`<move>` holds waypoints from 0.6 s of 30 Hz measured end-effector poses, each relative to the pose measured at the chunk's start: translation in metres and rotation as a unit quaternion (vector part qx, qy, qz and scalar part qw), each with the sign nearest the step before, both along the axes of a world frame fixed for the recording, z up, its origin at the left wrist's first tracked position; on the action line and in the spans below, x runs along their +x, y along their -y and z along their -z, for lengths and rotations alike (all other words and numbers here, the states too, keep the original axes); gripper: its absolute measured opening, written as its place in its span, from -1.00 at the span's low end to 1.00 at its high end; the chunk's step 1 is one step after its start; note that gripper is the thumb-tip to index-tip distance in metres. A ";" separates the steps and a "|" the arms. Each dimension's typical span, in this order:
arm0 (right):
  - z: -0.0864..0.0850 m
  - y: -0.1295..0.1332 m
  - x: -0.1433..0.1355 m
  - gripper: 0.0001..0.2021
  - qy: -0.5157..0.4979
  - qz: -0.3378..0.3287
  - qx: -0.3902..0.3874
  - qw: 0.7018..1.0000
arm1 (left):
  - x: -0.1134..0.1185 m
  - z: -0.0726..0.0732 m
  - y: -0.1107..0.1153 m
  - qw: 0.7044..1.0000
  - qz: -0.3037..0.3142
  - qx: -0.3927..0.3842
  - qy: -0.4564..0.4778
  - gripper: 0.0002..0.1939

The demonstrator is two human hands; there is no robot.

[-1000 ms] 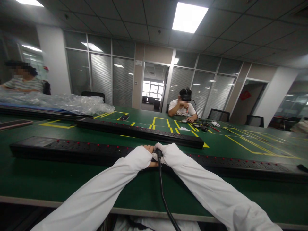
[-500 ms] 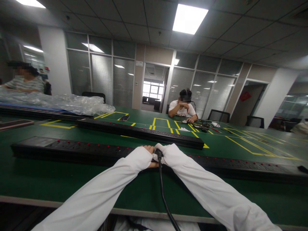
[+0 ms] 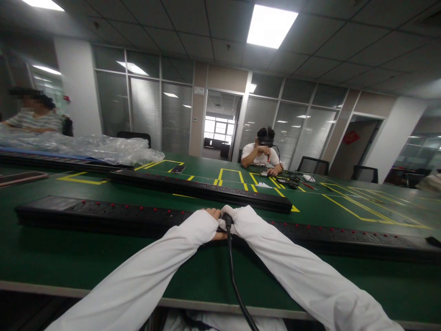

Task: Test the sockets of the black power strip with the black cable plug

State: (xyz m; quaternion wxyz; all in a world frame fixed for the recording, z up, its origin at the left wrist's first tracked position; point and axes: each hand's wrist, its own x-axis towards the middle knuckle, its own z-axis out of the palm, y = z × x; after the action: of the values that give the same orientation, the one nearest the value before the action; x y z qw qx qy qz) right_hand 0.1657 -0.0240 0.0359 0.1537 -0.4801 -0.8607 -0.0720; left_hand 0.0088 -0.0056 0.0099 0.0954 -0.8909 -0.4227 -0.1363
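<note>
While the right hand (image 3: 230, 212) grips a plug (image 3: 228, 219), a power strip (image 3: 138, 217) lies beneath.

Green table (image 3: 103, 264) bears yellow tape lines (image 3: 82, 181). Crumpled clear plastic (image 3: 103, 145) lies toward its far left corner. A flat, pink-rimmed device (image 3: 22, 179) rests near the left edge. Across the far edge sits a person in a white top (image 3: 258, 155); cables and small items (image 3: 291, 182) lie close by. A black chair (image 3: 313, 164) stands beyond that edge.
</note>
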 end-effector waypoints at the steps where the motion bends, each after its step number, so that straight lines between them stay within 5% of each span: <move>1: 0.000 0.000 0.000 -0.70 -0.001 0.000 -0.001 1.000 | 0.000 0.000 0.000 1.000 0.001 0.000 -0.002 -0.38; 18: -0.002 0.001 -0.003 -0.68 0.017 0.033 -0.002 0.999 | 0.001 -0.002 0.002 1.000 -0.009 -0.011 0.000 -0.40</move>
State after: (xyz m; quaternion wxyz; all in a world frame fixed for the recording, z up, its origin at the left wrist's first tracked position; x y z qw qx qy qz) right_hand 0.1625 -0.0254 0.0378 0.1359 -0.5071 -0.8470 -0.0836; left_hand 0.0095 -0.0076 0.0119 0.0865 -0.8880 -0.4324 -0.1306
